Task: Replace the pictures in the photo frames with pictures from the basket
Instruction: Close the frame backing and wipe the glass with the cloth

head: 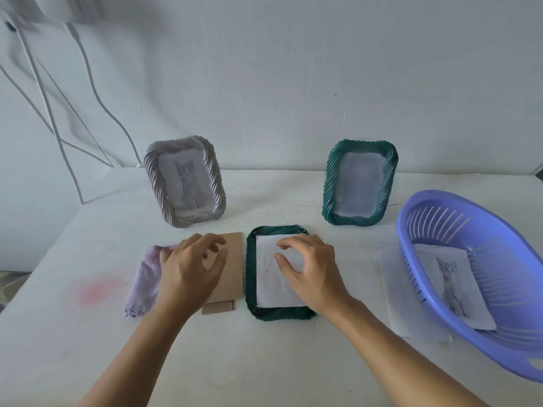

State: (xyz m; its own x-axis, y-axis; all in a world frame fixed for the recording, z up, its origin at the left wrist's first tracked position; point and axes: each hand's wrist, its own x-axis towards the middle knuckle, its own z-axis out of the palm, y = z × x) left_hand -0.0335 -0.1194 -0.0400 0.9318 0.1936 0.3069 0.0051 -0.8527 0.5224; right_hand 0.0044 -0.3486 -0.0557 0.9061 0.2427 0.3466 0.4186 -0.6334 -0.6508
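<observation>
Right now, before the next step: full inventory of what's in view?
grey frame: 1, silver-grey, upright back left, holds a cat photo
upright green frame: 1, dark green, back right, pale sheet inside
flat green frame: 1, dark green, lying centre, back open
white sheet: 1, white, in the flat frame
backing board: 1, brown, left of flat frame
cloth: 1, lilac, left of board
basket: 1, purple, right
cat picture: 1, grey-on-white, in basket
loose sheets: count unclear, white, under basket's left side
cables: several, white, left wall
table: 1, white
left hand: 1, over backing board, fingers loosely curled
right hand: 1, fingertips on white sheet
</observation>
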